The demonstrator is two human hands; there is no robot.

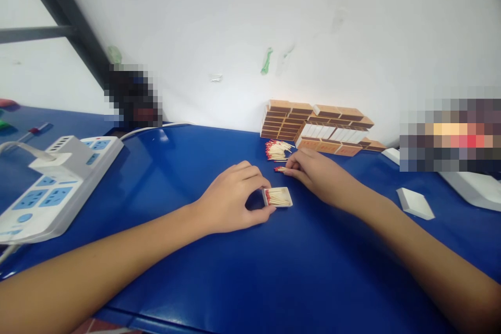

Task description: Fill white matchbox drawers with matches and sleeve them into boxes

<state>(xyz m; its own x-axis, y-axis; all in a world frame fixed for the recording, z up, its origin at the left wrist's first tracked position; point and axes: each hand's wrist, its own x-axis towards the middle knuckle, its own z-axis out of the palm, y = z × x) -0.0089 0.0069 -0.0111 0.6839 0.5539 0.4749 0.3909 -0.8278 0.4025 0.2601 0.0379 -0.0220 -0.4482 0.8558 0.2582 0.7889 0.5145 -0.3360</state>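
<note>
My left hand (238, 198) grips the left end of a small white matchbox tray (290, 197) between thumb and fingers. Inside the tray lie several red-tipped matches (278, 198). Farther back, my right hand (307, 167) pinches a few matches (280, 169), their red heads pointing left, just above or on the blue table. Behind these fingers a loose pile of matches (278, 150) lies on the table, heads mostly to the left.
Stacked matchboxes (284, 120) stand against the white wall at the back. Another white tray (415, 203) lies at the right on the blue table (242, 276). A white power strip (58, 203) with a plugged-in adapter and cable occupies the left side. Two areas are pixelated.
</note>
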